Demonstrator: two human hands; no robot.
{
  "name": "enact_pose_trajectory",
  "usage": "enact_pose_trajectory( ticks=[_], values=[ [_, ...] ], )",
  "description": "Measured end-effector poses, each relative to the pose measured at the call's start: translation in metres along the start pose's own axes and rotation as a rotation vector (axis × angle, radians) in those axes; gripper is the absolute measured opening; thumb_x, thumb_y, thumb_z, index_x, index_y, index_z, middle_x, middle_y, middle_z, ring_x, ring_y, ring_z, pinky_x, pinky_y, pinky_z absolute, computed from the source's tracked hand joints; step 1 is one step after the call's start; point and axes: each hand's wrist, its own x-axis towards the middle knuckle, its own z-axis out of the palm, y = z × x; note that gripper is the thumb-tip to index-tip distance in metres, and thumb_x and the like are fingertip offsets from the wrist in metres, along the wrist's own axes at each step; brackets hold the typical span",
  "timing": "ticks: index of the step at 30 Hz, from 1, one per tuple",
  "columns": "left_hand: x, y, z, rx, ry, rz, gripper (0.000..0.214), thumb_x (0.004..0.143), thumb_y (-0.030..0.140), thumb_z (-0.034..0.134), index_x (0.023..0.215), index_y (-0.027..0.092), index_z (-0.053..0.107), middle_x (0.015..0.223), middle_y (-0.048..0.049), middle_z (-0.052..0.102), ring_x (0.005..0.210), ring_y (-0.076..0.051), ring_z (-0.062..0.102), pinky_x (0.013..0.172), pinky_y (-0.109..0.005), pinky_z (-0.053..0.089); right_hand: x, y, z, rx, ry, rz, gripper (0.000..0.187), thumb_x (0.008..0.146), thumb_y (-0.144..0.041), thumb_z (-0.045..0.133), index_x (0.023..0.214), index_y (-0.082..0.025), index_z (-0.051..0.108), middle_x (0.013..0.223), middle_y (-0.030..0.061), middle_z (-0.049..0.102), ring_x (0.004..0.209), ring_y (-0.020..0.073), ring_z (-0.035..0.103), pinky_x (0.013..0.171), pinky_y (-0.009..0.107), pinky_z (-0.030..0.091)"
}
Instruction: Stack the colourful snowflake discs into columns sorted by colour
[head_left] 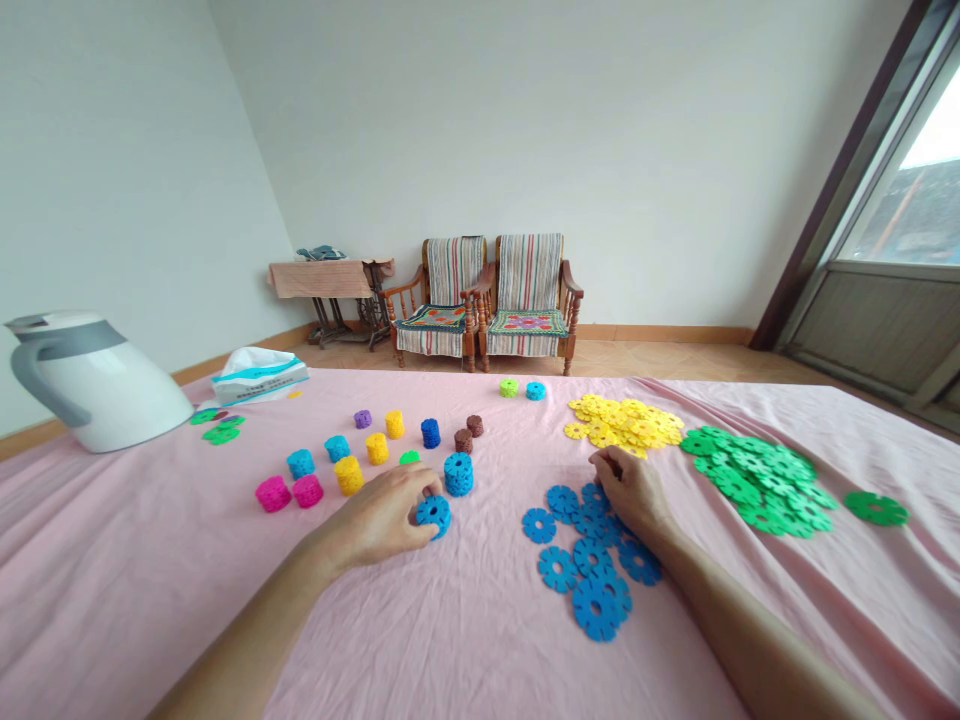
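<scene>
My left hand (394, 515) is closed around a short stack of blue notched discs (433, 516), fingers behind it and thumb in front. Just beyond, a taller blue disc stack (459, 474) stands by itself. My right hand (628, 485) is curled with its fingertips together, over the far edge of a loose spread of blue discs (592, 556). Whatever its fingers hold, if anything, is hidden. A heap of yellow discs (626, 424) lies just past that hand, and a heap of green discs (757, 478) lies to its right.
Several small disc stacks, including pink (307, 491), yellow (349, 476) and brown (464, 440), stand left of centre on the pink cloth (450, 650). A white jug (120, 390) and a tissue pack (260, 376) are at the left. Two chairs (529, 300) stand beyond the table.
</scene>
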Motion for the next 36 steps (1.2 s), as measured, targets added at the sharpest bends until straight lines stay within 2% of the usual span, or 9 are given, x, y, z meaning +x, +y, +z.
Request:
enact_pose_trajectory(
  ticks=[5, 10, 12, 15, 20, 22, 29, 33, 36],
  values=[
    [0.0, 0.002, -0.005, 0.005, 0.009, -0.011, 0.02, 0.068, 0.019, 0.056, 0.088, 0.022, 0.059, 0.085, 0.0004, 0.059, 0.082, -0.02, 0.055, 0.067, -0.027, 0.039, -0.001, -0.005, -0.003, -0.008, 0.011, -0.015, 0.025, 0.079, -0.036, 0.039, 0.068, -0.021, 0.055, 0.059, 0.0017, 0.063, 0.056, 0.0176, 0.058, 0.054, 0.027, 0.037],
    [-0.003, 0.023, -0.01, -0.065, 0.098, 0.026, 0.02, 0.074, 0.022, 0.056, 0.094, 0.022, 0.058, 0.096, -0.0014, 0.06, 0.085, -0.019, 0.056, 0.074, -0.028, 0.041, -0.003, -0.012, -0.006, -0.025, 0.02, -0.023, 0.026, 0.079, -0.035, 0.038, 0.064, -0.021, 0.053, 0.057, 0.0018, 0.062, 0.054, 0.0171, 0.057, 0.054, 0.027, 0.036],
    [-0.002, 0.036, -0.004, -0.095, 0.082, 0.063, 0.015, 0.077, 0.023, 0.055, 0.092, 0.022, 0.059, 0.091, -0.0009, 0.06, 0.078, -0.016, 0.056, 0.071, -0.027, 0.042, -0.003, -0.012, -0.006, -0.026, 0.021, -0.023, 0.026, 0.079, -0.035, 0.038, 0.064, -0.021, 0.053, 0.057, 0.0019, 0.062, 0.054, 0.017, 0.057, 0.054, 0.027, 0.036],
    [0.004, 0.056, 0.013, -0.111, -0.008, 0.147, 0.014, 0.077, 0.02, 0.054, 0.091, 0.021, 0.059, 0.085, -0.0004, 0.059, 0.075, -0.016, 0.056, 0.07, -0.027, 0.042, -0.003, -0.011, -0.006, -0.013, 0.023, -0.02, 0.025, 0.079, -0.035, 0.039, 0.065, -0.021, 0.054, 0.058, 0.0018, 0.063, 0.055, 0.0167, 0.057, 0.054, 0.026, 0.036],
    [0.025, 0.078, 0.039, -0.075, -0.067, 0.218, 0.031, 0.075, 0.018, 0.057, 0.105, 0.023, 0.056, 0.099, -0.0038, 0.057, 0.09, -0.02, 0.058, 0.076, -0.028, 0.045, -0.004, -0.014, -0.009, -0.04, 0.035, -0.025, 0.025, 0.079, -0.034, 0.04, 0.063, -0.021, 0.054, 0.054, 0.0007, 0.061, 0.052, 0.0156, 0.055, 0.052, 0.026, 0.034],
    [0.034, 0.081, 0.043, -0.044, -0.069, 0.216, 0.033, 0.075, 0.019, 0.057, 0.108, 0.022, 0.055, 0.099, -0.0049, 0.055, 0.09, -0.021, 0.058, 0.075, -0.029, 0.046, -0.005, -0.016, -0.01, -0.042, 0.03, -0.017, 0.026, 0.078, -0.034, 0.04, 0.062, -0.02, 0.055, 0.054, 0.0007, 0.06, 0.052, 0.0155, 0.055, 0.052, 0.025, 0.034],
    [0.056, 0.076, 0.049, -0.009, -0.123, 0.268, 0.029, 0.071, 0.027, 0.066, 0.1, 0.023, 0.059, 0.095, -0.0034, 0.056, 0.086, -0.021, 0.059, 0.073, -0.028, 0.046, -0.006, -0.023, -0.014, -0.049, 0.058, -0.037, 0.027, 0.078, -0.032, 0.039, 0.06, -0.02, 0.055, 0.052, 0.0006, 0.059, 0.05, 0.0145, 0.053, 0.05, 0.024, 0.032],
    [0.068, 0.076, 0.047, 0.015, -0.153, 0.303, 0.029, 0.067, 0.03, 0.071, 0.093, 0.021, 0.059, 0.092, -0.0027, 0.059, 0.086, -0.021, 0.059, 0.073, -0.027, 0.045, -0.009, -0.031, -0.021, -0.101, 0.087, -0.057, 0.026, 0.076, -0.03, 0.042, 0.056, -0.02, 0.055, 0.05, 0.0011, 0.059, 0.046, 0.0136, 0.05, 0.048, 0.024, 0.028],
    [0.076, 0.079, 0.042, 0.036, -0.18, 0.322, 0.03, 0.063, 0.029, 0.072, 0.088, 0.02, 0.06, 0.088, -0.0022, 0.061, 0.081, -0.02, 0.06, 0.069, -0.025, 0.046, -0.008, -0.028, -0.018, -0.091, 0.069, -0.036, 0.025, 0.077, -0.03, 0.041, 0.059, -0.02, 0.055, 0.052, 0.0012, 0.06, 0.048, 0.014, 0.052, 0.049, 0.024, 0.03]
  ],
)
